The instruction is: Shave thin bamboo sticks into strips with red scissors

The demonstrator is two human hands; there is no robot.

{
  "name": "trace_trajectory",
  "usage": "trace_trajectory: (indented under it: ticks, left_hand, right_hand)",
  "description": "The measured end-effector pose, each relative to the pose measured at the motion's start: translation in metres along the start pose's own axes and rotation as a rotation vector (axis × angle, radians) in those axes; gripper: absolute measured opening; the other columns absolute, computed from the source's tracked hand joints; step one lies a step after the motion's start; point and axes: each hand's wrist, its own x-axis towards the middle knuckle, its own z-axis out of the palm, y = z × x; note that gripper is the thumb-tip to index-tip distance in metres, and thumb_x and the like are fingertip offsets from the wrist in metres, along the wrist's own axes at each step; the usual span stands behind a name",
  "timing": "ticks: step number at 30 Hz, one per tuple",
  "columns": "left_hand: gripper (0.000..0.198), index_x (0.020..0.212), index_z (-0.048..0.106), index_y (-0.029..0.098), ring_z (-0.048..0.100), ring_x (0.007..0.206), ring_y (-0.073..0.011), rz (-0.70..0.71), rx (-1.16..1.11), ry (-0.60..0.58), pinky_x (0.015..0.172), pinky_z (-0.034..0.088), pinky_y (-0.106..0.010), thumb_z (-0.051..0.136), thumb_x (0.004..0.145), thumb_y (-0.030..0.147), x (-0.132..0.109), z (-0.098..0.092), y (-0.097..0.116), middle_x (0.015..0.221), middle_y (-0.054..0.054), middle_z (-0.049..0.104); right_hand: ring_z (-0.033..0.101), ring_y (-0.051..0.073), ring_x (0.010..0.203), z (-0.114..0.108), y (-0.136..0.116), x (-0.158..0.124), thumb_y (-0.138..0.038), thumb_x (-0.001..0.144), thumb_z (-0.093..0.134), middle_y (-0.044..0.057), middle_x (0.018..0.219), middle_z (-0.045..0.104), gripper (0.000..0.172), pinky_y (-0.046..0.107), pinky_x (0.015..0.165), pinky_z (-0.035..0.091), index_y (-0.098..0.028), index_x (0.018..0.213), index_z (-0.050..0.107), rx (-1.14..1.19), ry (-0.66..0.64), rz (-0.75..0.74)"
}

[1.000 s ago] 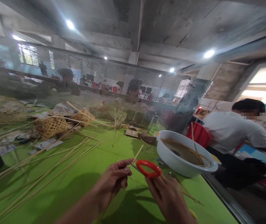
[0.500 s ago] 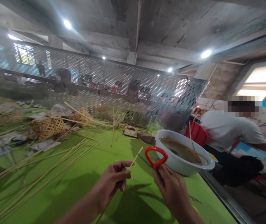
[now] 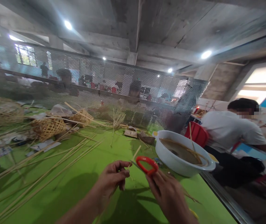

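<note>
By the strip (image 3: 136,151), red-handled scissors (image 3: 149,159).

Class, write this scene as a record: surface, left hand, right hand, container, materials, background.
Surface: green tabletop
Left hand: holds a pale strip, its tip pointing forward
Right hand: holds a red-handled tool, metal end close to the strip; contact unclear
Container: whitish basin of brownish liquid, right of the hands
Materials: long strips at left, woven baskets farther back
Background: perforated screen; person in white shirt at right
</note>
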Motion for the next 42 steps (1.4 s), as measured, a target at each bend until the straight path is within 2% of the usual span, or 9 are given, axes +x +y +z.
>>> trace_trajectory:
  ticks: [7, 14, 17, 20, 22, 24, 28, 33, 42]
  left_hand:
    - [0.036, 0.101, 0.068, 0.014, 0.034, 0.040, -0.0020, -0.022, 0.089, -0.035, 0.039, 0.024, -0.016, 0.074, 0.069, 0.028, 0.000, -0.004, -0.002, 0.054, 0.006, 0.048]
    - [0.049, 0.109, 0.064, 0.015, 0.021, 0.031, -0.0009, -0.114, 0.064, -0.042, 0.034, 0.011, -0.018, 0.070, 0.069, 0.042, 0.006, -0.006, 0.004, 0.048, 0.007, 0.049]
    - [0.037, 0.098, 0.064, 0.015, 0.029, 0.031, -0.0023, -0.046, 0.077, -0.030, 0.034, 0.018, -0.018, 0.069, 0.072, 0.040, 0.003, -0.003, 0.008, 0.048, 0.007, 0.049]
    - [0.021, 0.084, 0.060, 0.016, 0.045, 0.041, -0.0056, 0.014, 0.041, -0.044, 0.041, 0.035, -0.018, 0.065, 0.075, 0.035, -0.003, 0.001, 0.014, 0.061, 0.004, 0.056]
    - [0.017, 0.087, 0.060, 0.016, 0.049, 0.047, -0.0072, 0.019, 0.042, -0.063, 0.046, 0.039, -0.019, 0.060, 0.079, 0.031, -0.005, 0.002, 0.017, 0.067, 0.003, 0.058]
    - [0.024, 0.101, 0.060, 0.017, 0.042, 0.044, -0.0064, 0.021, 0.089, -0.066, 0.043, 0.033, -0.018, 0.057, 0.082, 0.030, -0.005, 0.004, 0.020, 0.060, 0.005, 0.053]
    - [0.039, 0.115, 0.058, 0.018, 0.022, 0.035, -0.0065, 0.037, 0.192, -0.064, 0.036, 0.020, -0.018, 0.054, 0.084, 0.041, 0.002, 0.008, 0.024, 0.040, 0.010, 0.037]
    - [0.026, 0.094, 0.060, 0.016, 0.044, 0.042, -0.0058, 0.036, 0.144, -0.080, 0.043, 0.037, -0.017, 0.063, 0.077, 0.035, 0.008, 0.016, 0.025, 0.061, 0.003, 0.057]
    - [0.023, 0.089, 0.060, 0.014, 0.038, 0.033, -0.0037, 0.085, 0.208, -0.106, 0.035, 0.031, -0.015, 0.063, 0.075, 0.031, 0.021, 0.021, 0.014, 0.053, 0.004, 0.057]
  right_hand:
    - [0.061, 0.016, 0.061, -0.003, 0.011, 0.000, -0.024, 0.095, 0.042, 0.006, 0.081, 0.068, 0.018, 0.026, 0.058, 0.039, -0.018, 0.092, 0.057, -0.037, 0.057, 0.039]
    - [0.057, 0.014, 0.052, -0.004, 0.003, 0.002, -0.026, 0.094, 0.044, 0.002, 0.067, 0.064, 0.019, 0.025, 0.054, 0.037, -0.020, 0.082, 0.059, 0.016, 0.025, -0.022]
    - [0.059, 0.014, 0.053, -0.003, 0.011, -0.001, -0.029, 0.092, 0.048, 0.002, 0.067, 0.064, 0.017, 0.023, 0.054, 0.042, -0.019, 0.084, 0.060, 0.126, 0.117, 0.136]
    - [0.053, 0.012, 0.045, 0.000, 0.021, -0.003, -0.039, 0.088, 0.051, -0.001, 0.060, 0.057, 0.022, 0.021, 0.045, 0.044, -0.018, 0.085, 0.059, 0.383, 0.173, 0.443]
    - [0.050, 0.011, 0.045, 0.003, 0.026, -0.004, -0.045, 0.086, 0.053, -0.002, 0.062, 0.055, 0.028, 0.021, 0.041, 0.045, -0.018, 0.089, 0.059, 0.574, 0.174, 0.622]
    - [0.048, 0.011, 0.047, 0.007, 0.028, -0.003, -0.048, 0.082, 0.056, -0.002, 0.063, 0.053, 0.032, 0.021, 0.039, 0.046, -0.017, 0.090, 0.058, 0.696, 0.168, 0.721]
    - [0.043, 0.010, 0.046, 0.014, 0.027, -0.003, -0.049, 0.080, 0.059, -0.004, 0.060, 0.046, 0.032, 0.020, 0.037, 0.043, -0.017, 0.083, 0.058, 0.773, 0.133, 0.752]
    - [0.040, 0.009, 0.044, 0.017, 0.024, -0.003, -0.048, 0.081, 0.058, -0.006, 0.057, 0.040, 0.030, 0.019, 0.037, 0.041, -0.017, 0.080, 0.056, 0.808, 0.118, 0.734]
    - [0.040, 0.008, 0.043, 0.014, 0.026, 0.002, -0.051, 0.080, 0.060, -0.007, 0.057, 0.039, 0.034, 0.019, 0.034, 0.042, -0.018, 0.078, 0.052, 0.991, 0.123, 0.817]
